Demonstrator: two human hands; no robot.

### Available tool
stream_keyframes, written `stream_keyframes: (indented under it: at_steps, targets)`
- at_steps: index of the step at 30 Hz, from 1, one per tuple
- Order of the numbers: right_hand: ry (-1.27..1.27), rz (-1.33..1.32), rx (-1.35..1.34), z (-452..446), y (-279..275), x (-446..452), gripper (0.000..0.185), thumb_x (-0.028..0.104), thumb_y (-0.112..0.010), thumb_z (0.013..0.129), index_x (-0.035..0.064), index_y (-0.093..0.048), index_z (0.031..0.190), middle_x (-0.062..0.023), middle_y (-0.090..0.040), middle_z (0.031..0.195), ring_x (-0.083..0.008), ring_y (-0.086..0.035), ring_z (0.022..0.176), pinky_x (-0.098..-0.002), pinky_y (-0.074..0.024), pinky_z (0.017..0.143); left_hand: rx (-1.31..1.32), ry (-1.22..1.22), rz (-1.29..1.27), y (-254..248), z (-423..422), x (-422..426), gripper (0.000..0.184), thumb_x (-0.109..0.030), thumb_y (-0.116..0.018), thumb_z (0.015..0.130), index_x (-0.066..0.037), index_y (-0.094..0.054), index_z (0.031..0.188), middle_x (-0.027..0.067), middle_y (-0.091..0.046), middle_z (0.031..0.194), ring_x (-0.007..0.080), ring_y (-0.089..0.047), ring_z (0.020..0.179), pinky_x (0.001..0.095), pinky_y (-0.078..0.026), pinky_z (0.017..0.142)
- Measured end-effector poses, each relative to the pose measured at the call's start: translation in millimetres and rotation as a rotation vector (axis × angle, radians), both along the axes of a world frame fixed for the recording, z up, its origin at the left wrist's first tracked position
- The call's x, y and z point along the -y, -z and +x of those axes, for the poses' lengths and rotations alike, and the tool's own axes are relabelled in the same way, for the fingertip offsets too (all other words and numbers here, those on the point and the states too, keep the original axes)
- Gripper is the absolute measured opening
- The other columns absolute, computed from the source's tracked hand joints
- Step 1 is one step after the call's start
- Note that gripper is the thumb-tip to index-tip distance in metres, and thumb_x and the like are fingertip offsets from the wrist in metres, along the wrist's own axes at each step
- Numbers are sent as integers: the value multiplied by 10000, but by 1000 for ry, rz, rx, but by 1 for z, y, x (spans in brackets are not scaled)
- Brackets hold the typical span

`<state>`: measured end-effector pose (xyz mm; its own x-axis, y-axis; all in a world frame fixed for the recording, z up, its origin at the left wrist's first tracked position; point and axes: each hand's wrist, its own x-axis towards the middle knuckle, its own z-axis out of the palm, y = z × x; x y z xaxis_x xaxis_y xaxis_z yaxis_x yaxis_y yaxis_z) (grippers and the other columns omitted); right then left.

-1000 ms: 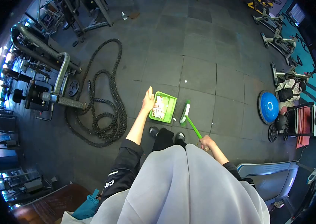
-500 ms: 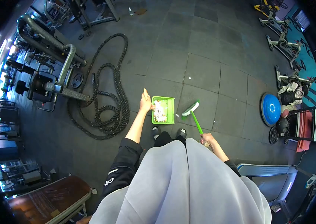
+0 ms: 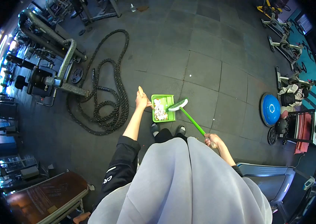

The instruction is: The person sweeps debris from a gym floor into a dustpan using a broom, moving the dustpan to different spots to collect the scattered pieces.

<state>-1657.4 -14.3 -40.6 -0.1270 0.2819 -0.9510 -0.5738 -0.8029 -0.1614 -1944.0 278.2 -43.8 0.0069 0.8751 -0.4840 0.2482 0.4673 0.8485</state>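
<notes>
My right hand is closed around the green handle of a broom. The broom's white and green head lies at the right edge of a green dustpan. White scraps are heaped inside the pan. At the pan's left side is my left hand, with some fingers stretched up and others reaching toward the rim; whether it grips a part of the pan is hidden. Small white bits lie on the dark tiled floor.
A thick black rope lies coiled on the left, beside a weight machine. On the right are a blue balance dome, a rack with red mats and exercise bikes. A brown bench stands at lower left.
The broom head has swung left from the floor onto the dustpan's right edge. The dustpan has turned straighter since the earliest frame. A white bit near its right side no longer shows.
</notes>
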Motion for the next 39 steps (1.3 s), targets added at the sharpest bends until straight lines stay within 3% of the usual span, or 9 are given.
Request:
stream_keyframes:
  at_steps: [6, 9, 13, 15, 20, 26, 29, 31, 39]
  targets:
    - [-124, 67, 204, 1, -20, 0, 160, 103, -436, 759, 52, -416, 909, -36, -408, 533, -74, -341, 373, -213, -306, 310, 53, 1, -11, -15, -19, 9, 266, -181, -307, 823, -130, -254, 1079, 90, -446, 826, 193, -510, 457, 314, -494, 421]
    - [-74, 42, 191, 8, -1, -1, 147, 97, -437, 756, 26, -430, 885, -38, -412, 519, -83, -354, 365, -233, -323, 309, 74, -26, 18, 1, -23, 15, 374, -110, -350, 796, -145, -249, 1155, 135, -482, 810, 189, -525, 441, 296, -488, 402]
    - [-125, 50, 254, -2, 17, -9, 141, 92, -439, 754, -12, -434, 848, -50, -419, 507, -103, -372, 358, -246, -335, 310, 41, -24, 41, -1, -12, 17, 382, -99, -346, 797, -154, -251, 1163, 137, -490, 799, 181, -522, 436, 280, -480, 391]
    - [-383, 57, 421, -14, 14, -18, 133, 83, -445, 748, -41, -434, 794, -58, -429, 500, -119, -393, 359, -252, -343, 313, 24, -33, 51, 0, -8, 15, 387, -89, -348, 793, -153, -253, 1162, 140, -494, 797, 181, -523, 438, 279, -476, 384]
    - [-79, -15, 254, -16, 32, -15, 139, 63, -454, 736, -73, -452, 767, -59, -445, 500, -120, -409, 361, -257, -339, 304, -12, -42, 59, 1, -6, 16, 406, -60, -357, 779, -154, -258, 1161, 143, -504, 783, 179, -522, 436, 277, -466, 370]
    - [-220, 30, 325, -19, 26, -17, 143, 65, -462, 732, -76, -462, 761, -58, -452, 509, -117, -420, 370, -253, -342, 306, -44, -47, 59, -1, -6, 19, 408, -45, -373, 766, -157, -284, 1148, 143, -501, 815, 178, -523, 438, 274, -466, 380]
    - [-330, 78, 388, -22, 25, -24, 163, 110, -487, 723, -48, -479, 690, -55, -458, 501, -118, -420, 369, -261, -335, 315, -45, -97, 44, 0, -5, 18, 391, -51, -382, 762, -147, -304, 1133, 129, -507, 787, 171, -524, 443, 270, -460, 373]
    - [-543, 104, 494, -25, 21, -28, 204, 166, -514, 710, -12, -491, 613, -52, -465, 488, -119, -421, 371, -266, -322, 326, -29, -81, 57, 3, -6, 19, 310, -113, -357, 788, -136, -314, 1094, 103, -509, 790, 160, -530, 440, 246, -448, 355]
    - [-697, 53, 570, -29, 31, -38, 265, 247, -548, 670, 10, -500, 563, -62, -489, 495, -132, -436, 392, -282, -341, 368, -104, -91, 22, 16, -8, 14, 281, -118, -407, 749, -92, -397, 1029, 104, -518, 735, 190, -527, 482, 271, -429, 360]
